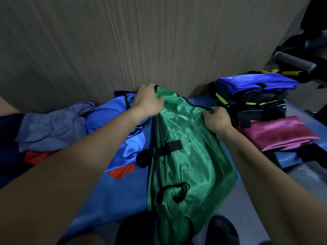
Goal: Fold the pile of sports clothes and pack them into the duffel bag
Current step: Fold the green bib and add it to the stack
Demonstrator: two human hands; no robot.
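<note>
Two bare hands work at the far end of a green garment [185, 156] spread lengthwise over a blue surface [109, 200]. Whether that surface is a mat or a worktop cannot be told. A ribbed beige wall [123, 41] rises directly behind the garment's far edge, closing off the space beyond. To the left lies a loose pile: a grey-blue cloth [53, 124], a shiny blue garment [131, 145] and an orange-red piece [122, 171], the blue one touching the green garment's left edge. To the right stands a stack of folded clothes [251, 96], topped in bright blue, with a magenta folded piece [277, 133] just in front of it. Bare blue surface shows near the lower left; the right edge of the surface drops off to a grey floor [300, 177].

The green garment is glossy, with black trim cords running along its left fold, a black patch at mid-length and a black loop lower down. It lies flat, lightly creased.

The left hand [148, 101] grips the far left corner, fingers curled over the black-trimmed edge. The right hand [216, 119] pinches the far right corner at the black trim, fingers closed on the fabric. A duffel bag cannot be picked out with certainty.
</note>
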